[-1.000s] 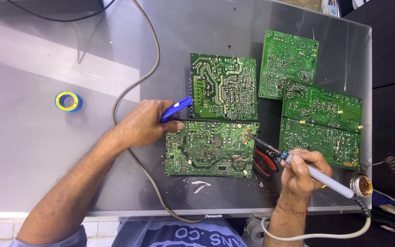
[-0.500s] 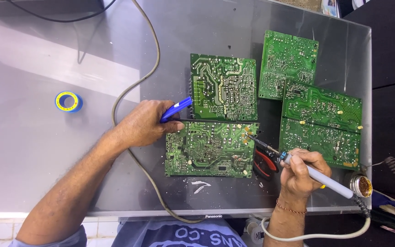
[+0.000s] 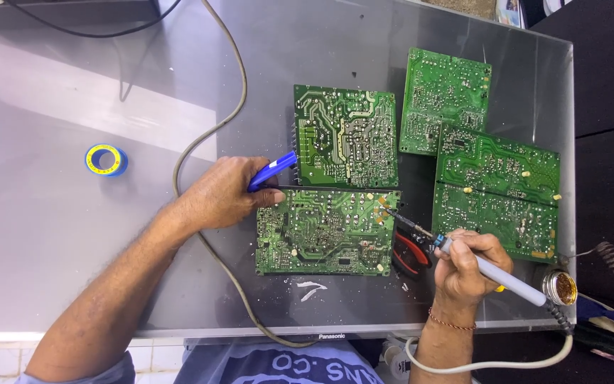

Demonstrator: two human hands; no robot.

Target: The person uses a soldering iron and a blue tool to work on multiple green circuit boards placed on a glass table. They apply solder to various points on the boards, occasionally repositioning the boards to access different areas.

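Left hand (image 3: 225, 195) gripping blue tool (image 3: 271, 171), right hand (image 3: 467, 263) pinching soldering iron (image 3: 463, 257) on circuit board (image 3: 327, 232)

- Green circuit board (image 3: 327, 232): rectangular, lying flat with its solder side up, near the front edge of the grey surface, just below a second board.
- Soldering iron (image 3: 463, 259): pale handle, dark slim shaft, slanted up-left; its tip rests at the board's upper right corner, apparently touching a joint.
- Blue-handled tool (image 3: 272, 171): thin dark shaft lying along the board's top edge.
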